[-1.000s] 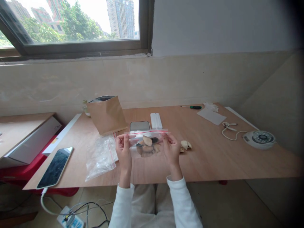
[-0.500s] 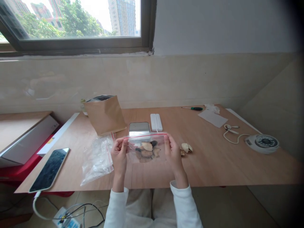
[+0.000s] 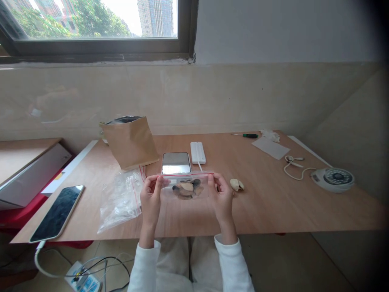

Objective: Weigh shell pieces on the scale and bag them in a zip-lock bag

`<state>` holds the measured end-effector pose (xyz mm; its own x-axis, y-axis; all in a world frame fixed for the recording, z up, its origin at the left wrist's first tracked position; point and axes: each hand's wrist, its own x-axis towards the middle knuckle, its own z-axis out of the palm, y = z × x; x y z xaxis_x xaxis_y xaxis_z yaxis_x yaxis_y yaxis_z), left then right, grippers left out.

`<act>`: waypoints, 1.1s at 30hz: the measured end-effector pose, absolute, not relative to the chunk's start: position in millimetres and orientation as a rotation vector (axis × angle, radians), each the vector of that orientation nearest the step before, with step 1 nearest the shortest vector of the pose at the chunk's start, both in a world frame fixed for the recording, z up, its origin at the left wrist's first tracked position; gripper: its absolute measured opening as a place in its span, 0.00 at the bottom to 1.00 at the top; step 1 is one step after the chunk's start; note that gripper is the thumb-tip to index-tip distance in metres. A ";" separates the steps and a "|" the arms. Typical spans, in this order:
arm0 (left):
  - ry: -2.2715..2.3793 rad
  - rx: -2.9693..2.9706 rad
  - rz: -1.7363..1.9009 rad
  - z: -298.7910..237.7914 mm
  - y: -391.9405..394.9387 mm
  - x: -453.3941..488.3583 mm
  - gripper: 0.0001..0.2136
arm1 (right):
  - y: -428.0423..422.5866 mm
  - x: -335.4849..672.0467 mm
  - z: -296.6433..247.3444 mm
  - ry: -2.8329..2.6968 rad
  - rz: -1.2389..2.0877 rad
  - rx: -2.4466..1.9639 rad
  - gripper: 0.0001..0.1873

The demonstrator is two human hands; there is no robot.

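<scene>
A clear zip-lock bag [image 3: 170,192] with a red seal line is stretched between my two hands above the table. Inside it lie several tan and dark dried slices [image 3: 187,186]. My left hand [image 3: 151,199] pinches the bag's upper left corner, thumb toward me. At the upper right corner, my right hand [image 3: 221,196] is closed on the bag the same way. Just left of my left hand rest more clear plastic bags [image 3: 120,200]. A few pale pieces [image 3: 236,185] lie right of my right hand, partly covered by it.
An open brown paper pouch [image 3: 130,142] stands behind the plastic bags. Farther back are a silver-topped device [image 3: 176,163] and a white power bank [image 3: 198,153]. A phone [image 3: 57,213] with a cable lies left. Rightward are a screwdriver [image 3: 249,135], white paper [image 3: 270,148] and a dome camera [image 3: 333,179].
The bag has tilted flatter, so its contents look foreshortened and bunched. Both hands still grip its top corners. The whole view has shifted slightly.
</scene>
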<state>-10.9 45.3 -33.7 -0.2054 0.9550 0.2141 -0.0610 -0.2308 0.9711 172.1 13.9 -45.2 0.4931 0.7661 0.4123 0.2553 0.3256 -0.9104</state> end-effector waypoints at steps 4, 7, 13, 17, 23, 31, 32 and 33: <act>1.184 1.241 1.580 -37.9 46.2 -7.4 0.13 | 11.8 170.6 -44.5 -1.034 0.384 -1.254 0.13; 1.176 1.227 1.604 -37.9 44.4 -3.4 0.13 | 12.0 168.0 -43.2 -1.007 0.404 -1.223 0.12; 1.069 1.032 1.666 -37.4 38.9 9.3 0.14 | 14.0 155.9 -40.0 -1.006 0.662 -1.075 0.10; 1.018 1.004 1.678 -38.6 38.1 11.1 0.14 | 14.3 148.9 -37.8 -0.960 0.694 -1.060 0.11; 1.072 1.176 1.576 -39.8 38.1 1.8 0.13 | 17.5 144.4 -38.6 -0.829 0.730 -1.026 0.12; 0.905 0.944 1.712 -39.1 37.2 1.1 0.08 | 17.9 147.7 -42.7 -0.946 0.758 -1.034 0.12; 0.894 0.919 1.739 -38.7 37.2 1.0 0.08 | 17.3 149.1 -42.4 -1.008 0.731 -1.061 0.12; 0.900 0.912 1.761 -38.4 37.4 0.5 0.08 | 16.4 150.2 -41.3 -1.065 0.671 -1.093 0.13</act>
